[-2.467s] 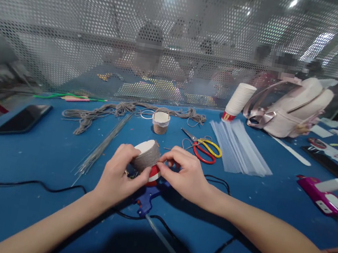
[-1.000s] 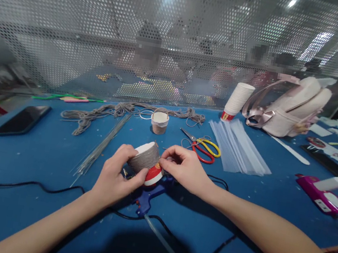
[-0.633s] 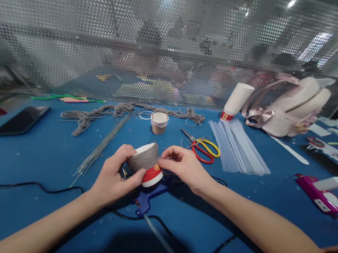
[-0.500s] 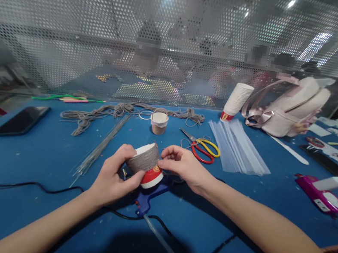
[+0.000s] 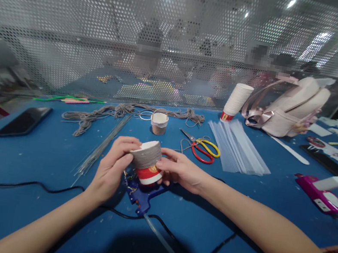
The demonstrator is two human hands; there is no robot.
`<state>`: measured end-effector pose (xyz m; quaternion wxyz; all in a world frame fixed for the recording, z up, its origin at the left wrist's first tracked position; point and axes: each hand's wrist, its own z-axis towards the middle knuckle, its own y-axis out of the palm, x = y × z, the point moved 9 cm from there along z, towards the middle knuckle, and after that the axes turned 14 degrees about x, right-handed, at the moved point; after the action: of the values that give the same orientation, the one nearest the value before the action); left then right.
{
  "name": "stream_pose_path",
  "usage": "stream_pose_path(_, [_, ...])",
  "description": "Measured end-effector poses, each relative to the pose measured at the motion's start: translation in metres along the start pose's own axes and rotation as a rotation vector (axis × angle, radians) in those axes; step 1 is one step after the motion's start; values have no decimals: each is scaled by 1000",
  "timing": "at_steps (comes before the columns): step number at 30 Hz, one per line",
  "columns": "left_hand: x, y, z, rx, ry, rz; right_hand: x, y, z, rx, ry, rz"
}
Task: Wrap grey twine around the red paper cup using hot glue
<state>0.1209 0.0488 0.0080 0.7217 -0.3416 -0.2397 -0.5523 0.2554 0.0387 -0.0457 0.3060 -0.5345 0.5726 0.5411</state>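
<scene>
I have the left hand (image 5: 113, 167) and right hand (image 5: 181, 170) curled partly closed round opposite sides of a cord-wrapped paper cup (image 5: 148, 164), tilted between them above the blue glue gun (image 5: 144, 201). I'd press only lightly, coils (image 5: 148, 155) snug, wall undented.

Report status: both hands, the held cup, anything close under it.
Left hand and right hand both gripping cup. Cup tilted, grey cord around one part, red band uncovered. Blue glue gun on table, partly hidden by cup.
</scene>
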Motion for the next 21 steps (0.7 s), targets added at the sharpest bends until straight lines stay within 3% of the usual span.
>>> stream_pose_path(2, [7,-4,4,45,20,107,-5,-8,3,90,-89,-30])
stream_pose_path(5, [20,1,4,9,109,224,-13,-16,4,192,-206,-108])
stream_pose_path(10, [30,10,-4,-8,212,291,-17,-15,2,259,-342,-282])
stream_pose_path(14, [23,14,-5,-23,154,285,-17,-12,1,256,-386,-326])
stream_pose_path(21, [14,11,-3,-36,15,254,-15,-11,1,208,-298,-350])
